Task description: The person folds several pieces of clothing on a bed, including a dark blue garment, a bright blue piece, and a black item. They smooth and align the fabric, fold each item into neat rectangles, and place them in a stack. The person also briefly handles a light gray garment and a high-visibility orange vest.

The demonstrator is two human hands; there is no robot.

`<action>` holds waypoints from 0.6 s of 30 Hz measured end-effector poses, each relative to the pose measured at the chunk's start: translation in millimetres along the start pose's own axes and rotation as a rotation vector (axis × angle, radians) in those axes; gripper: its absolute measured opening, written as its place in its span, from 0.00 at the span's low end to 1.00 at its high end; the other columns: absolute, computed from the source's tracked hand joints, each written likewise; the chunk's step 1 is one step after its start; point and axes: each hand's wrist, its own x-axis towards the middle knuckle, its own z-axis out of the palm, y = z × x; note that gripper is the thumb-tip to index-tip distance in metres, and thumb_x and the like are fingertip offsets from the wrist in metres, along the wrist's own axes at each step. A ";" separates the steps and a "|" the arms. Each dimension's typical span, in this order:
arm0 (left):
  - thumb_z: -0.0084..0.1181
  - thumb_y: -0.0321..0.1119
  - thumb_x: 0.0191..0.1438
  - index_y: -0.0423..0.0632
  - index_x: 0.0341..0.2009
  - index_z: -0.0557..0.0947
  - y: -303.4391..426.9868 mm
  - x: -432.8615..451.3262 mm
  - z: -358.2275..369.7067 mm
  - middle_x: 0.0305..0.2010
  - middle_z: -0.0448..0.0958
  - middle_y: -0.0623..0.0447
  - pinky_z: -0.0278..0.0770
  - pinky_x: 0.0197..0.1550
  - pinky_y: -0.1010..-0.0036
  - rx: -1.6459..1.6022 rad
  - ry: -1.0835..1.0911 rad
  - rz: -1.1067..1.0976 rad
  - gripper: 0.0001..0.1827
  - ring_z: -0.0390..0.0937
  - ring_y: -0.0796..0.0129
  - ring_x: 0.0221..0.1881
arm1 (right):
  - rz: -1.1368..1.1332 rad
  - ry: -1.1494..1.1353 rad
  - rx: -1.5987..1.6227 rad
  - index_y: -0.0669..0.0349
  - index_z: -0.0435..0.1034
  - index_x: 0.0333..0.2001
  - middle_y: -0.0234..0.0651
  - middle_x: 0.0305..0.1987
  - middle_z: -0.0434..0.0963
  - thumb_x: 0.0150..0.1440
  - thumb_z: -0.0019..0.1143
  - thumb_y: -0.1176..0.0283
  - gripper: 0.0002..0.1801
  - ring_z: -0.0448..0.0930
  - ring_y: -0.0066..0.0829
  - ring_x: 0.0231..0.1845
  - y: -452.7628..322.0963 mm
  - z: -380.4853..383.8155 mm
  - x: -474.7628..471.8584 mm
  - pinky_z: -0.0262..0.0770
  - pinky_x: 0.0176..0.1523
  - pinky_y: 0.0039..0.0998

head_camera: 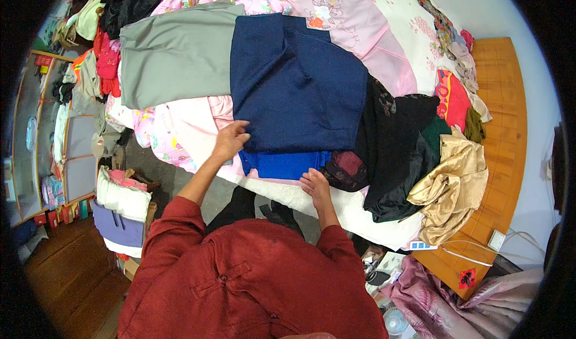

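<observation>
A navy blue garment (297,87) lies spread on the bed in front of me, its lower edge over a folded bright blue cloth (285,164). At the navy garment's lower left edge is my left hand (229,141), thumb and forefinger apart, with no cloth visibly pinched between them. My right hand (317,187) hovers by the lower right corner of the bright blue cloth, palm turned inward, fingers loosely apart and holding nothing. To the left, a grey-green garment (180,53) lies flat, its right side meeting the navy one.
Black garments (400,136) and a gold satin cloth (454,181) lie at the right, before a wooden headboard (499,114). A pink embroidered cover (333,6) spreads behind. Folded textiles (123,199) are stacked at lower left, near a glass-doored cabinet (45,132). A power strip (423,245) sits at lower right.
</observation>
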 end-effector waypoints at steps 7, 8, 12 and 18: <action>0.59 0.29 0.46 0.45 0.45 0.78 -5.3 24.0 -22.2 0.32 0.77 0.46 0.75 0.38 0.70 0.108 0.004 0.130 0.19 0.77 0.60 0.33 | -0.237 0.206 0.288 0.55 0.65 0.52 0.32 0.40 0.76 0.54 0.59 0.64 0.23 0.78 0.29 0.41 -35.8 13.0 26.1 0.74 0.42 0.32; 0.58 0.29 0.46 0.45 0.45 0.78 3.8 32.7 -21.9 0.32 0.77 0.46 0.75 0.39 0.69 0.130 -0.004 0.187 0.18 0.77 0.58 0.33 | -0.278 0.277 0.235 0.58 0.66 0.50 0.33 0.39 0.76 0.53 0.59 0.66 0.21 0.78 0.29 0.40 -45.0 17.3 30.7 0.74 0.41 0.31; 0.59 0.28 0.45 0.45 0.48 0.76 40.7 78.0 -24.3 0.39 0.76 0.43 0.74 0.43 0.67 0.281 0.001 0.353 0.21 0.76 0.55 0.38 | -0.602 0.632 -0.232 0.63 0.69 0.43 0.36 0.36 0.76 0.49 0.61 0.72 0.16 0.77 0.28 0.35 -77.7 31.0 34.9 0.74 0.40 0.28; 0.60 0.29 0.45 0.50 0.51 0.74 74.1 136.5 -29.2 0.49 0.72 0.42 0.71 0.50 0.62 0.430 0.313 0.463 0.25 0.72 0.49 0.49 | -0.757 0.685 -0.829 0.62 0.70 0.49 0.44 0.49 0.72 0.45 0.64 0.68 0.25 0.73 0.42 0.50 -126.0 50.7 53.7 0.67 0.55 0.39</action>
